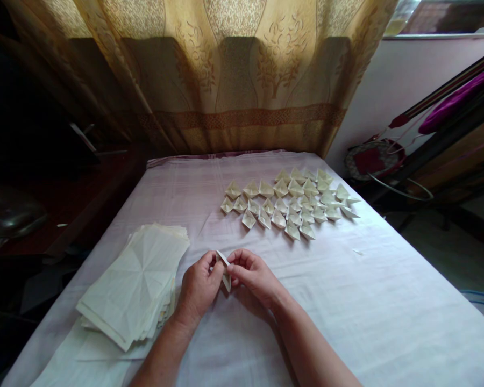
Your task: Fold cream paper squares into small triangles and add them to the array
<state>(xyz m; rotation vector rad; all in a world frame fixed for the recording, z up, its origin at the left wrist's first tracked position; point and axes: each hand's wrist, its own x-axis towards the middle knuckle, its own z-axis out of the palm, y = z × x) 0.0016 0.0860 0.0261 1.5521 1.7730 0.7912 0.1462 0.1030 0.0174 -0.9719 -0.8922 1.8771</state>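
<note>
Between my two hands is a small folded paper boat (227, 282), pale and narrow, partly covered by fingers. My left hand (201, 282) pinches its left side with thumb and fingertips. From the right, my right hand (253, 274) grips the other side, thumb on top. Beyond my hands, several finished paper boats (281, 187) stand in loose rows on the sheet. Left of my left hand lies a thick stack of creased paper sheets (139, 274), the top one marked with fold lines that cross at its middle.
A pale checked sheet (347, 306) covers the bed or table. A small paper scrap (358, 251) lies right of the boats. Golden curtains (242, 75) hang behind the far edge. A dark table (64, 215) stands at the left, and a round red bag (373, 159) at the right.
</note>
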